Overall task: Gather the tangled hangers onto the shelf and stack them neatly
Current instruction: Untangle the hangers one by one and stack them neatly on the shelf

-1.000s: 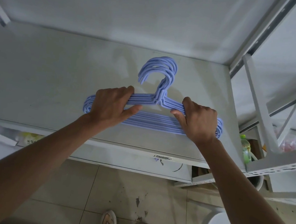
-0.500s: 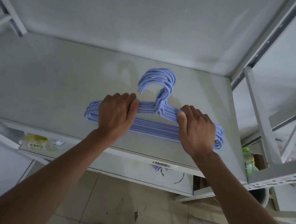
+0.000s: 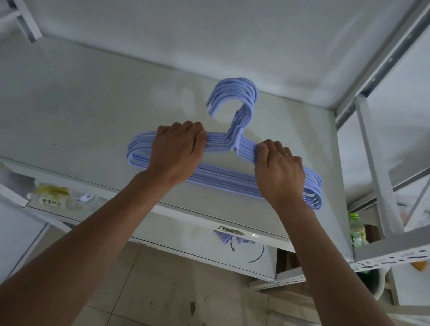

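You curled your left hand (image 3: pixel 175 152) and right hand (image 3: pixel 278 171) into tighter fists over the hangers (image 3: pixel 222 180), thumbs tucked out of sight, and slid the stack a little farther back on the shelf (image 3: pixel 64 115), its hooks bunched closer.

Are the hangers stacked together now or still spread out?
Stacked. The hangers lie flat on the shelf, hooks nested facing one way, the left hand and right hand gripping their shoulders.
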`<act>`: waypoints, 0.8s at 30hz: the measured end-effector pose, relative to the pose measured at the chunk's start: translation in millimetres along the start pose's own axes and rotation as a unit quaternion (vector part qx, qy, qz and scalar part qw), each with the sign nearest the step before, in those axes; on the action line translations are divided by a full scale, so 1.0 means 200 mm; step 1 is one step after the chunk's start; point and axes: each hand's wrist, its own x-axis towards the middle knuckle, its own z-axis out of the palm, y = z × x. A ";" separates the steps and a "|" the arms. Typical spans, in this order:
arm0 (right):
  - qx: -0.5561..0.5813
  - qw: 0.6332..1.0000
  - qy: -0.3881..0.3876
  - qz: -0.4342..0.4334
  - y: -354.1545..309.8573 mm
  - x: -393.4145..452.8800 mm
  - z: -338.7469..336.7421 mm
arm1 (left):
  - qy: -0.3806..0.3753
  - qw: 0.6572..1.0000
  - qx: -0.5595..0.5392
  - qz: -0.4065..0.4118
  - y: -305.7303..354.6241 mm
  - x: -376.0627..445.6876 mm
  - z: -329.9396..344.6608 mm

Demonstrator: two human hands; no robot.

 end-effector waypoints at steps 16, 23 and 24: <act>0.031 0.998 0.042 -0.044 0.00 -0.10 0.01 | -0.020 0.990 -0.129 0.058 -0.07 -0.08 -0.03; -0.012 0.979 0.055 -0.198 0.15 -0.08 -0.01 | -0.054 0.977 -0.145 0.146 -0.15 -0.07 -0.03; -0.017 0.977 0.061 -0.205 0.15 -0.07 -0.01 | -0.047 0.978 -0.143 0.146 -0.17 -0.06 -0.02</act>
